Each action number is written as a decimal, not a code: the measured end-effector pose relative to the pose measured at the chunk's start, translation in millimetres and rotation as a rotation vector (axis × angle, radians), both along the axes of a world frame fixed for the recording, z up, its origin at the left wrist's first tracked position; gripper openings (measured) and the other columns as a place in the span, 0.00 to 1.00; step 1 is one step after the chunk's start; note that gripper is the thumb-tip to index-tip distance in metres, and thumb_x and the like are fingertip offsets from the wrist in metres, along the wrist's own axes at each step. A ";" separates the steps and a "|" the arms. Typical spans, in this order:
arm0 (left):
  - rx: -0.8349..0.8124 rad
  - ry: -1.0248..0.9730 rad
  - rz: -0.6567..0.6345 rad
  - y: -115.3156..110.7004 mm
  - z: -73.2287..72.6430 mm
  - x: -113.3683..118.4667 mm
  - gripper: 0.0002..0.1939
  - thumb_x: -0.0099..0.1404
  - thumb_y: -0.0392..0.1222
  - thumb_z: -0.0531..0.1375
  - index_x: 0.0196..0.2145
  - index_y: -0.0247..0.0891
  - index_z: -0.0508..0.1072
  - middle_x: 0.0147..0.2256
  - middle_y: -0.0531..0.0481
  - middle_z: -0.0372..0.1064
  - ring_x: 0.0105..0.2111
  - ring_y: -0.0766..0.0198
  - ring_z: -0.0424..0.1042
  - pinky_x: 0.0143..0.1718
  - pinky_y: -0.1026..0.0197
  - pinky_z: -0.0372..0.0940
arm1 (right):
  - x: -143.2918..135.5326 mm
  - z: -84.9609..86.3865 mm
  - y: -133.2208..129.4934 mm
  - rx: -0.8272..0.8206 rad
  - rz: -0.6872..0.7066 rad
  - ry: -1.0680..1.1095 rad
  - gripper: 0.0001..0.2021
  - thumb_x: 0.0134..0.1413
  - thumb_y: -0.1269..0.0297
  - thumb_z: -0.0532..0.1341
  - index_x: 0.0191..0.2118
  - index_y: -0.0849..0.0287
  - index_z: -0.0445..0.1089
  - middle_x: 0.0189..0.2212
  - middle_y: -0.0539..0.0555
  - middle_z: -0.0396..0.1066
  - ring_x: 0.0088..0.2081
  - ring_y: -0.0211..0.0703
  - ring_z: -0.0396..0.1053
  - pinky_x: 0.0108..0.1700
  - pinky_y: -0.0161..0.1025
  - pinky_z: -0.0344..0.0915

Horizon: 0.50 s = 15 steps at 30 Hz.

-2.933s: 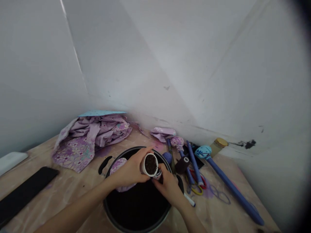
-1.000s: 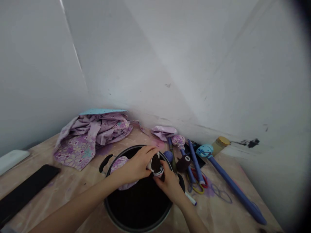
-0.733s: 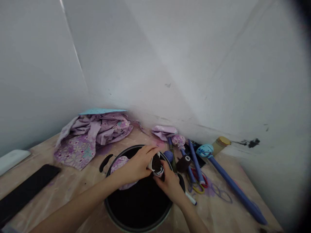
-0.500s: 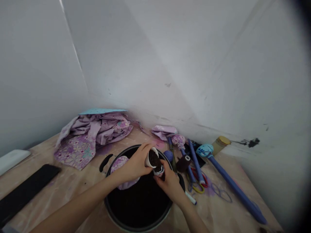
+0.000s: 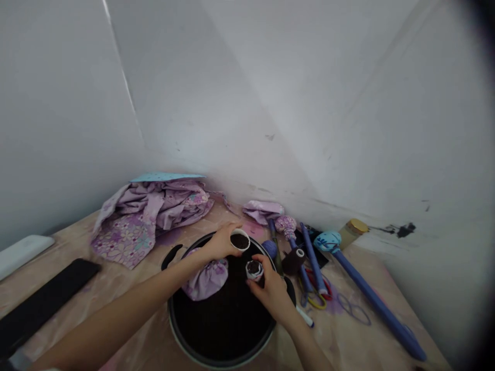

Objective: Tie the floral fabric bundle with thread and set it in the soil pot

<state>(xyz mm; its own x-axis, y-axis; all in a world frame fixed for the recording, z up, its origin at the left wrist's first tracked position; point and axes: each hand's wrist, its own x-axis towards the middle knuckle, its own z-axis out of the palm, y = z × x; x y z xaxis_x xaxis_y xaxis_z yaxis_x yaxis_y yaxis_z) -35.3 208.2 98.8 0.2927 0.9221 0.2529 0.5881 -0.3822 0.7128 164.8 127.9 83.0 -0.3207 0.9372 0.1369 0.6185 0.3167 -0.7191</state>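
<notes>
My left hand is closed around a white cup with dark brown soil-like stuff inside. Lower and to the right, my right hand grips a small white container by its sides, dark crumbly stuff showing at its mouth. What the container is made of I cannot tell. Both are held over a wide black pot, whose inside is dark. Under my left forearm, a gathered purple floral cloth pouch lies within the pot's rim.
Crumpled purple floral fabric lies at the back left, a black flat object at the left. On the right are a dark thread spool, scissors, a blue-headed stick and a gold-lidded jar. The wall rises behind.
My left hand has drawn the cup up and left, away from the small container, and tipped it back more upright. My right hand stays nearly still. More of the pouch shows.
</notes>
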 end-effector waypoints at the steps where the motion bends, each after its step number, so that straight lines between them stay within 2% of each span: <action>1: -0.009 0.022 -0.019 1.5 -3.0 0.3 0.26 0.58 0.40 0.68 0.53 0.35 0.68 0.52 0.42 0.67 0.51 0.48 0.68 0.53 0.42 0.63 | 0.2 -0.3 0.1 -0.001 0.000 0.000 0.23 0.49 0.73 0.60 0.52 0.56 0.57 0.39 0.52 0.74 0.40 0.46 0.74 0.42 0.38 0.66; 3: -0.022 0.059 -0.054 2.0 -8.1 1.6 0.15 0.68 0.42 0.60 0.51 0.35 0.69 0.51 0.43 0.68 0.48 0.52 0.70 0.49 0.44 0.66 | 0.4 -0.5 0.3 -0.004 0.002 0.000 0.23 0.49 0.73 0.61 0.51 0.55 0.58 0.39 0.52 0.74 0.39 0.46 0.74 0.41 0.38 0.66; 4: -0.026 0.075 -0.068 1.2 -9.9 2.5 0.14 0.68 0.41 0.60 0.50 0.35 0.70 0.50 0.44 0.68 0.47 0.53 0.71 0.48 0.45 0.67 | 0.5 -0.4 0.3 -0.006 0.004 -0.001 0.22 0.49 0.72 0.61 0.51 0.55 0.58 0.39 0.51 0.74 0.39 0.46 0.74 0.41 0.38 0.65; 5: -0.030 0.088 -0.078 0.1 -11.0 3.3 0.16 0.65 0.41 0.63 0.50 0.35 0.70 0.50 0.44 0.69 0.47 0.52 0.71 0.49 0.46 0.66 | 0.5 -0.2 0.3 -0.007 0.006 -0.003 0.22 0.49 0.72 0.61 0.50 0.55 0.59 0.39 0.51 0.74 0.39 0.46 0.74 0.41 0.38 0.65; 7: -0.038 0.112 -0.088 -3.0 -10.8 4.4 0.27 0.51 0.35 0.71 0.49 0.35 0.71 0.48 0.43 0.70 0.49 0.49 0.69 0.52 0.47 0.64 | 0.6 0.6 0.3 -0.008 0.015 -0.007 0.20 0.49 0.72 0.61 0.49 0.55 0.60 0.38 0.51 0.74 0.39 0.46 0.74 0.40 0.38 0.65; 9: -0.044 0.131 -0.087 -6.3 -7.3 3.5 0.35 0.42 0.29 0.72 0.50 0.35 0.71 0.48 0.43 0.70 0.49 0.47 0.69 0.54 0.50 0.63 | 0.6 2.2 0.2 -0.007 0.029 -0.012 0.18 0.49 0.72 0.61 0.47 0.55 0.61 0.36 0.50 0.74 0.38 0.45 0.73 0.39 0.37 0.65; 10: -0.045 0.139 -0.082 -8.1 -4.4 1.7 0.35 0.41 0.28 0.71 0.50 0.35 0.71 0.48 0.42 0.70 0.49 0.47 0.70 0.53 0.50 0.64 | 0.5 3.2 0.1 -0.007 0.036 -0.013 0.18 0.49 0.72 0.61 0.47 0.55 0.61 0.35 0.50 0.74 0.37 0.45 0.73 0.39 0.37 0.65; 15: -0.002 0.140 0.004 -23.9 18.5 -22.1 0.23 0.57 0.34 0.63 0.51 0.36 0.69 0.50 0.41 0.70 0.50 0.49 0.69 0.55 0.50 0.62 | 0.9 5.7 0.2 -0.003 0.046 -0.025 0.16 0.50 0.71 0.61 0.45 0.54 0.61 0.34 0.48 0.73 0.35 0.44 0.72 0.38 0.37 0.64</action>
